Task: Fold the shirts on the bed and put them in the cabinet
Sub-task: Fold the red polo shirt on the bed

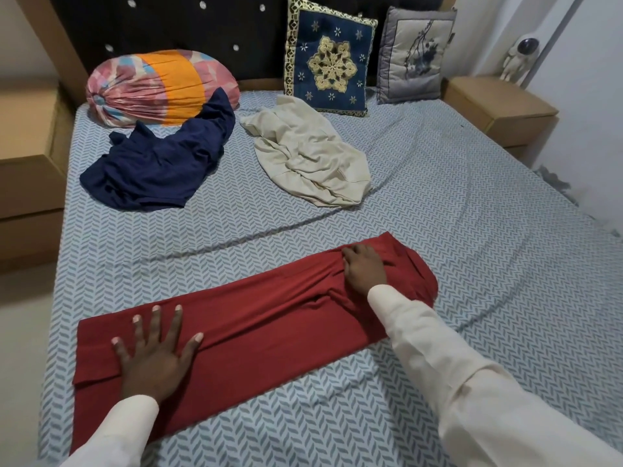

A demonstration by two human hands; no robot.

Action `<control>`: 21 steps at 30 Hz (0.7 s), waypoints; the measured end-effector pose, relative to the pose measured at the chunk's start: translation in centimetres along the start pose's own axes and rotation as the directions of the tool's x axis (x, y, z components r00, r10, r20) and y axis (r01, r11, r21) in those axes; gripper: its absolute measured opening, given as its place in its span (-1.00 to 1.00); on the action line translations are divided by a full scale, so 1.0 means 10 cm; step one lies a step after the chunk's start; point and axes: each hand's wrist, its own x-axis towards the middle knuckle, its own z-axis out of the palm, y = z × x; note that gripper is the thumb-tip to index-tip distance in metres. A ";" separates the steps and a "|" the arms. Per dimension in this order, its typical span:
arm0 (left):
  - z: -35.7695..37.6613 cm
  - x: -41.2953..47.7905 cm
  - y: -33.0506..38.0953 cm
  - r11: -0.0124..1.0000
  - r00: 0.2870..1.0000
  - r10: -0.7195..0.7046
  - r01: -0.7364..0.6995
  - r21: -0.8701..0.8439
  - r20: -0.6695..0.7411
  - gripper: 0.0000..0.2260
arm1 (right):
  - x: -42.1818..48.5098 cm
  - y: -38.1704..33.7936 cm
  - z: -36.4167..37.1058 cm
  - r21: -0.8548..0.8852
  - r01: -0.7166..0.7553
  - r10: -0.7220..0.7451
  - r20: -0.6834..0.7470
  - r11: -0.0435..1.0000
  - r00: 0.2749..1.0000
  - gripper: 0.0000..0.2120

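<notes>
A red shirt [263, 318] lies folded into a long strip across the near part of the bed [472, 230]. My left hand [155, 352] presses flat on its left end with fingers spread. At the strip's right end my right hand [362, 266] has its fingers curled into bunched red cloth. A crumpled navy shirt [155, 163] lies at the far left of the bed, partly against a bolster. A crumpled cream shirt [306, 153] lies in the far middle. No cabinet shows.
A striped pink and orange bolster [151, 84], a blue patterned cushion [328, 62] and a grey cushion [414, 55] lean on the dark headboard. Wooden bedside units stand at the left [27, 156] and right [499, 109]. An astronaut figure [517, 59] stands at the right.
</notes>
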 end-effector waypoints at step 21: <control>-0.07 -0.03 -0.17 0.982 0.984 0.172 -0.166 -0.093 0.053 -0.24 | -0.10 0.78 -0.37 0.161 -0.278 0.284 -0.010 0.947 0.959 -0.86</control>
